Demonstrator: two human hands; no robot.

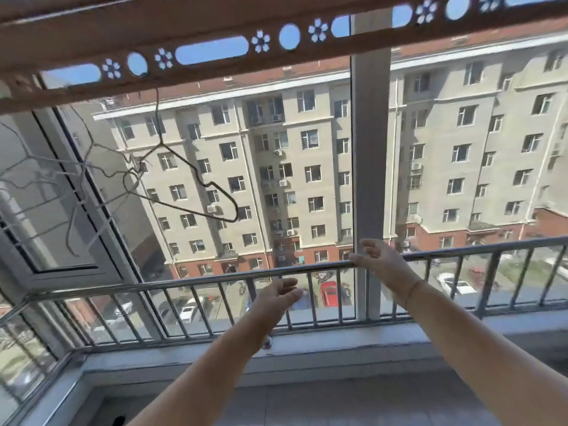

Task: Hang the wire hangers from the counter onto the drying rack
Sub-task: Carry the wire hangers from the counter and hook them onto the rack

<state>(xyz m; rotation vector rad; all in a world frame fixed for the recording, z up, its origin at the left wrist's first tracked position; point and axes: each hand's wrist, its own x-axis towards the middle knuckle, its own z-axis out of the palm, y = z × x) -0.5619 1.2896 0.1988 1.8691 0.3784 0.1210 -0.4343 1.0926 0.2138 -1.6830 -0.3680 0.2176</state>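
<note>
1. Wire hanger (237,212) hangs by its hook from the drying rack (184,23), up and left of both hands, well apart from our fingers (292,287).
2. We see left hand (278,298) and right hand (378,259) with fingers loosely spread, holding nothing.
3. Paler hangers (46,186) hang further left.

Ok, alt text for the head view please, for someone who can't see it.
A dark wire hanger hangs by its hook from the brown perforated drying rack overhead, with blurred pale hangers to its left. The left hand and right hand are raised, open and empty, before a balcony railing facing apartment blocks.
</note>
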